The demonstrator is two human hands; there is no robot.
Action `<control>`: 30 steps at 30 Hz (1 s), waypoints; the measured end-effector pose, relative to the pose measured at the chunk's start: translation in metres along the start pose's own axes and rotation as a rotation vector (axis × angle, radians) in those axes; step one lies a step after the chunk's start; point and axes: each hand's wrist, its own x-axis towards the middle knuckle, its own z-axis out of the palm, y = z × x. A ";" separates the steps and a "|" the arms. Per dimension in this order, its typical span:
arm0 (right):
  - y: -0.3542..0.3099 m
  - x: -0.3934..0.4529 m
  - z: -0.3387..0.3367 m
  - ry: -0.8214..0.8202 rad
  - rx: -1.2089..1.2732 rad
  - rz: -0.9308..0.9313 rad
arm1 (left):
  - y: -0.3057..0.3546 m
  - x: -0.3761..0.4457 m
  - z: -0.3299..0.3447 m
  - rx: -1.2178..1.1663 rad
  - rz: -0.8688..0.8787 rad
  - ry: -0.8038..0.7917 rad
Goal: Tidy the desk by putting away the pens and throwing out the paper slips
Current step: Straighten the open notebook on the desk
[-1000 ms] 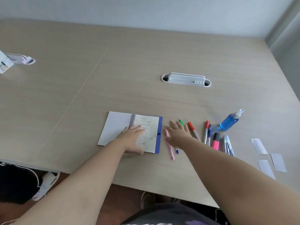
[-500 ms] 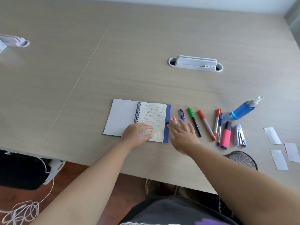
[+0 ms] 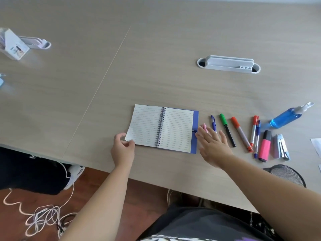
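An open spiral notebook (image 3: 173, 129) with blank lined pages lies near the desk's front edge. My left hand (image 3: 123, 150) pinches the lower left corner of its left page. My right hand (image 3: 212, 146) is flat and open just right of the notebook, over a pink pen (image 3: 205, 127). To the right lie a blue pen (image 3: 213, 124), a green marker (image 3: 227, 129), an orange marker (image 3: 240, 133), a red pen (image 3: 254, 129), another blue pen (image 3: 257, 138) and a pink highlighter (image 3: 264, 147). A paper slip (image 3: 316, 145) shows at the right edge.
A stapler (image 3: 281, 146) and a blue spray bottle (image 3: 288, 116) lie right of the pens. A black mesh bin (image 3: 288, 173) stands below the desk edge. A white cable tray (image 3: 229, 64) sits mid-desk, a small box (image 3: 13, 44) far left. Cables lie on the floor.
The notebook page has been turned to the left, so blank lined pages show. My left hand moved from the right page to the left page's corner. My right hand stayed beside the notebook.
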 end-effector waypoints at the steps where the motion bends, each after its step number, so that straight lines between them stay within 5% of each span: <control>1: -0.002 0.000 0.000 0.001 0.000 0.009 | -0.001 0.001 -0.002 0.078 0.062 0.020; 5: -0.013 -0.005 -0.002 0.049 0.089 0.053 | -0.010 -0.001 0.006 0.418 0.525 0.077; 8: -0.023 -0.008 -0.002 0.082 0.075 -0.072 | -0.004 -0.010 0.024 0.562 0.782 -0.291; 11: -0.032 -0.003 0.000 0.027 0.081 -0.143 | -0.005 -0.010 0.040 0.652 0.656 -0.553; 30: 0.029 0.142 -0.063 0.031 0.210 0.012 | 0.106 0.098 0.133 0.720 0.599 -0.571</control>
